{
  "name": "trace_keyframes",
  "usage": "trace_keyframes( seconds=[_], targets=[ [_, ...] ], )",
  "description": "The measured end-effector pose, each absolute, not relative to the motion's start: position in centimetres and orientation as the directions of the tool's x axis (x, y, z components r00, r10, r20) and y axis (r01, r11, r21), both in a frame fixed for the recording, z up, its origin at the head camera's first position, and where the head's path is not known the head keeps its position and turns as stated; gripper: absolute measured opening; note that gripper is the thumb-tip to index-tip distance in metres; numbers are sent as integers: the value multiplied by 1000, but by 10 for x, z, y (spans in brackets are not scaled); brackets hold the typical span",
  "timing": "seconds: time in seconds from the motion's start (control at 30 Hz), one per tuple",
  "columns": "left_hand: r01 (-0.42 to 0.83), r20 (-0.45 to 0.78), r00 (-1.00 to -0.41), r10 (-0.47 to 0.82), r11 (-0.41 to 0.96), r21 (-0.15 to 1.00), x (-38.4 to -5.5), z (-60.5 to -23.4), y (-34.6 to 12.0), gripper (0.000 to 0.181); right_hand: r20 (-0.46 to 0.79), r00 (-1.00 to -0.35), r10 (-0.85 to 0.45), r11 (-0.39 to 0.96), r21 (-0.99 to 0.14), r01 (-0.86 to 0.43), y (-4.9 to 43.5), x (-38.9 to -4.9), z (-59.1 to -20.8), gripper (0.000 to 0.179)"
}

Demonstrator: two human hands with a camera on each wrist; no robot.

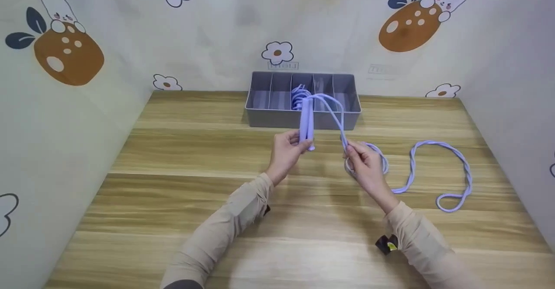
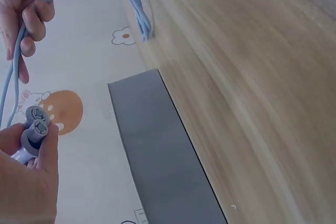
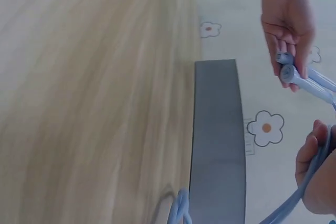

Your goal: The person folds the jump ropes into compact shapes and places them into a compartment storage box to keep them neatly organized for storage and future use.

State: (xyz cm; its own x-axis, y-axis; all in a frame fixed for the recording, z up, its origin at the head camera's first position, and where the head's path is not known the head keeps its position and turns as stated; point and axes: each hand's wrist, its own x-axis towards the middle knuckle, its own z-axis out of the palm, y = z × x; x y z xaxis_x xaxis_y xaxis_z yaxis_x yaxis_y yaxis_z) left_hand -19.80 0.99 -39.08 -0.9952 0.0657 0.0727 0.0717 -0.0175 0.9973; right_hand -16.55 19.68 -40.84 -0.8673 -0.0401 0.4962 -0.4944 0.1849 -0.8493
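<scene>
My left hand (image 1: 286,152) holds the two light purple handles (image 1: 306,122) of a jump rope side by side, their lower ends between thumb and fingers. From the tops of the handles the doubled rope (image 1: 340,117) arches over to my right hand (image 1: 366,165), which pinches it between thumb and fingers. Past that hand, the twisted rest of the rope (image 1: 467,172) loops over the table on the right. In the left wrist view the round handle ends (image 2: 38,121) stick out of my left hand. The right wrist view shows both handles (image 3: 312,85) lying together.
Behind my hands a grey divided box (image 1: 277,119) stands against the back wall. A coiled purple cord (image 1: 298,96) sits in its middle compartment, partly behind the handles. The wooden table (image 1: 182,185) is bounded by patterned walls (image 1: 217,33) at the back and sides.
</scene>
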Motion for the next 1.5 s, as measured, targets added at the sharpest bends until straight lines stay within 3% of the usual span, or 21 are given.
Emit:
trace_keyframes(
  seconds=[0.17,0.37,0.53,0.77,0.97,1.1,1.23,1.33,1.5],
  targets=[
    [-23,-18,-999,46,-97,995,-199,-389,9,28,619,-759,-199,474,-617,-628,197,-162,-420,18],
    [-80,-71,-996,62,-153,985,-196,-385,9,28,579,-715,-392,654,-372,-659,202,-159,-428,22],
    [-57,-27,-978,208,-142,988,-190,-386,9,28,437,-749,-498,684,-332,-649,203,-168,-424,15],
    [39,51,-880,473,-36,999,-187,-387,8,28,254,-733,-631,670,-297,-680,208,-181,-414,18],
    [13,-10,-939,344,63,998,-191,-385,7,25,262,-680,-684,668,-147,-729,200,-176,-412,11],
    [53,-7,-965,261,221,974,-193,-382,3,23,319,-602,-732,637,6,-771,194,-170,-410,6],
    [204,64,-955,290,482,852,-194,-378,-1,18,344,-517,-784,581,111,-807,190,-168,-400,9],
    [331,117,-929,351,648,686,-193,-375,-1,12,341,-484,-806,550,127,-826,189,-169,-387,8],
    [468,182,-881,437,743,479,-190,-375,1,5,337,-464,-819,523,108,-845,189,-173,-366,6]
  ],
)
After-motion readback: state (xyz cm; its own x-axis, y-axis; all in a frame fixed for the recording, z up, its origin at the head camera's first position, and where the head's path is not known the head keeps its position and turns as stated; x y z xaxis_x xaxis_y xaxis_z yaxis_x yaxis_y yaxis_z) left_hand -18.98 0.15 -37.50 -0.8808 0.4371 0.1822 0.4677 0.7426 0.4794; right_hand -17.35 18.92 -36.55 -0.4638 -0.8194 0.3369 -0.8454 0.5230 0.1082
